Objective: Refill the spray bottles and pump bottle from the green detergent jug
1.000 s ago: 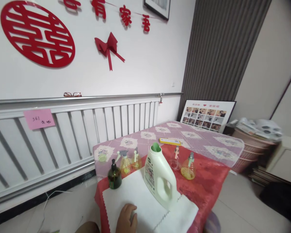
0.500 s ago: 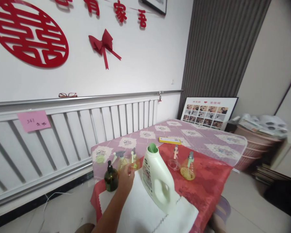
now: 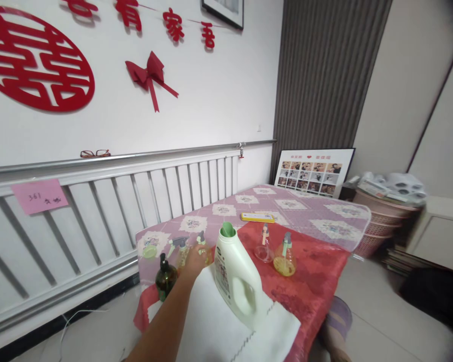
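My left hand (image 3: 196,259) reaches across the table from the lower left, its fingers closed around the left side of a small spray bottle (image 3: 207,255) with yellow liquid. My fingers partly cover that bottle. Just left of it is another spray bottle (image 3: 182,255), and nearer me a dark green pump bottle (image 3: 166,277), partly behind my forearm. A large pale green detergent jug (image 3: 238,281) with a green spout stands upright on a white cloth (image 3: 207,327), right of my hand. My right hand is out of view.
On the red cloth (image 3: 305,291) stand a clear spray bottle (image 3: 263,251) and one with yellow liquid (image 3: 285,264). A yellow-edged flat case (image 3: 257,217) lies behind. A green cap (image 3: 150,252) sits at the table's left; a radiator (image 3: 166,193) runs along the wall.
My left hand has moved slightly forward and closed on the small spray bottle. The view has turned a little to the right, so everything sits further left.
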Demonstrator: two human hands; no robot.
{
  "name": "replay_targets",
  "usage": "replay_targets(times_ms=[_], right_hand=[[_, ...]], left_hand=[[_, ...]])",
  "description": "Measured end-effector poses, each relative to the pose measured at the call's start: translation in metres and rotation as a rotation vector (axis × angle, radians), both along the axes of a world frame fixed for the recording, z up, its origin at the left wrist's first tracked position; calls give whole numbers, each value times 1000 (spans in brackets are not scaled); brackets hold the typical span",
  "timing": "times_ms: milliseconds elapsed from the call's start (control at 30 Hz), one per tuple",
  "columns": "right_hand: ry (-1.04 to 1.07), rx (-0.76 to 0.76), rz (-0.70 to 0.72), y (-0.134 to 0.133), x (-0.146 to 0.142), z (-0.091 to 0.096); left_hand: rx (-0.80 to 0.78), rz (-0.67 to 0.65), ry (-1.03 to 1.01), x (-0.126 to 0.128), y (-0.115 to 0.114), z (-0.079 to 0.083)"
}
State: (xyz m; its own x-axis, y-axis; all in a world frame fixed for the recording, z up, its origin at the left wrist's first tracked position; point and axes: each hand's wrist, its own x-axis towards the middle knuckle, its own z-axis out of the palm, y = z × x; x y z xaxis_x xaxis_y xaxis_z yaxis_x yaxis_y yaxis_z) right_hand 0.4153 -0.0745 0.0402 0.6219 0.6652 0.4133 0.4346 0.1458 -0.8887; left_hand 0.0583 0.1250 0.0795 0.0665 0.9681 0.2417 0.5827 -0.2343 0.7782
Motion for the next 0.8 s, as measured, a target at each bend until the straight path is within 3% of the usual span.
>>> replay_targets(times_ms=[267,600,800], right_hand=[[-17,-22,-6,-2,-1,4],[-18,21,15,-2,-7,11],[23,25,72,-3,-37,24]], left_hand=[[51,-49,-43,1,-2,-5],[40,-26,-196,6,-13,9],[36,3,-317,0,-37,14]])
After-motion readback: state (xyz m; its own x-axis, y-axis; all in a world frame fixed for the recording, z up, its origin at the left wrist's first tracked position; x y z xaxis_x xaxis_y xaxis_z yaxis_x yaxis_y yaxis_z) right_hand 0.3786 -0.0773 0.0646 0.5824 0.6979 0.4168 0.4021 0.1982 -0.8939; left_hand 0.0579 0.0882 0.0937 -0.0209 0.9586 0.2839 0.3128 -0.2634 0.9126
